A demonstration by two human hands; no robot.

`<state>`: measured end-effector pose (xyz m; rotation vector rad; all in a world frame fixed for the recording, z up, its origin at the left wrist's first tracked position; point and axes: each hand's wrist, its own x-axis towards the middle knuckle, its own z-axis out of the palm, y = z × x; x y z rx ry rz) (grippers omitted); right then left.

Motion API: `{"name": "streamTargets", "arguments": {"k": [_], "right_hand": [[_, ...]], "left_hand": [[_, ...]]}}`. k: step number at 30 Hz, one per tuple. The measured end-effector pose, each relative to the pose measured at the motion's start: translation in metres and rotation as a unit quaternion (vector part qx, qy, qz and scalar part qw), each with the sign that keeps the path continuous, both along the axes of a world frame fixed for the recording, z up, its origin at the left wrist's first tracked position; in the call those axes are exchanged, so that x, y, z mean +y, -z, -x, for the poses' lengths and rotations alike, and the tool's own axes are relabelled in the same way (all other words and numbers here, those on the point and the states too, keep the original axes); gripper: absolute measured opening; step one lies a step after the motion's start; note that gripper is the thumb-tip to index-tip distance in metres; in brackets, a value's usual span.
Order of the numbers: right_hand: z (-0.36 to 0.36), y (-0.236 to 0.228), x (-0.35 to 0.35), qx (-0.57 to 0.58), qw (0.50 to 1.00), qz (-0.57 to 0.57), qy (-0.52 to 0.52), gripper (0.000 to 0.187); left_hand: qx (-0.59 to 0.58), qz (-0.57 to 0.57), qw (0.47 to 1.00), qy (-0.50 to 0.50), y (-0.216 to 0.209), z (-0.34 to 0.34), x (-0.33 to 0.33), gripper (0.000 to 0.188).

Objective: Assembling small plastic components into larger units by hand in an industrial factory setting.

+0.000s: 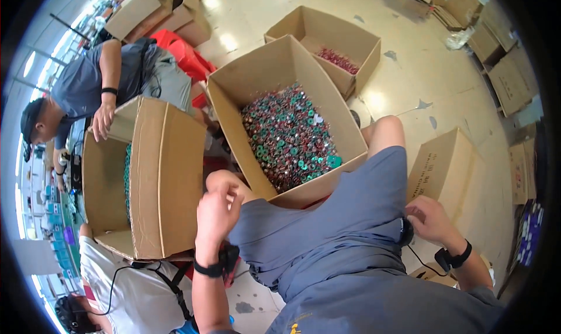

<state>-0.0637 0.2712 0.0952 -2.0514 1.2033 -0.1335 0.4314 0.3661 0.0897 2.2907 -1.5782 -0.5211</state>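
My left hand hovers over my left knee with its fingers loosely bent and apart from the thumb; nothing shows in it. Beside my right hip, my right hand is half curled, its fingers apart and close to a small black device at my waist. I see nothing held there. Between my knees stands a large open cardboard box. Inside lies a heap of small parts, mostly dark red and silvery, with green rings among them; a larger green piece lies near the closest corner.
A second open box with reddish parts stands behind. On the left, a tall box holds green parts. A co-worker leans past it; another person in white is nearer. A cardboard carton lies right of my knee.
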Motion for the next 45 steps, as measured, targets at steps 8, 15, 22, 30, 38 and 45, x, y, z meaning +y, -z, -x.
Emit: {"name": "streamTargets", "arguments": {"k": [8, 15, 22, 30, 38, 45], "right_hand": [[-0.134, -0.041, -0.086, -0.07, 0.976, -0.007, -0.208, 0.02], [-0.2, -0.004, -0.192, -0.042, 0.972, -0.104, -0.207, 0.021], [-0.23, 0.126, -0.327, -0.026, 0.998, -0.056, -0.02, 0.02], [-0.233, 0.199, -0.301, -0.043, 0.98, -0.195, 0.005, 0.017], [-0.223, 0.22, -0.309, -0.038, 0.984, -0.173, 0.013, 0.016], [-0.231, 0.22, -0.3, -0.039, 0.984, -0.171, -0.018, 0.02]], "left_hand": [[0.086, -0.049, 0.991, 0.09, 0.007, -0.037, -0.161, 0.026], [0.202, -0.197, 0.955, 0.091, 0.082, -0.074, -0.276, 0.032], [0.107, -0.27, 0.957, 0.016, 0.31, -0.105, -0.3, 0.027], [-0.115, -0.233, 0.959, -0.114, 0.472, -0.062, -0.196, 0.055], [-0.109, -0.269, 0.949, -0.125, 0.486, -0.022, -0.204, 0.031], [-0.023, -0.268, 0.949, -0.164, 0.464, -0.062, -0.19, 0.038]]}}
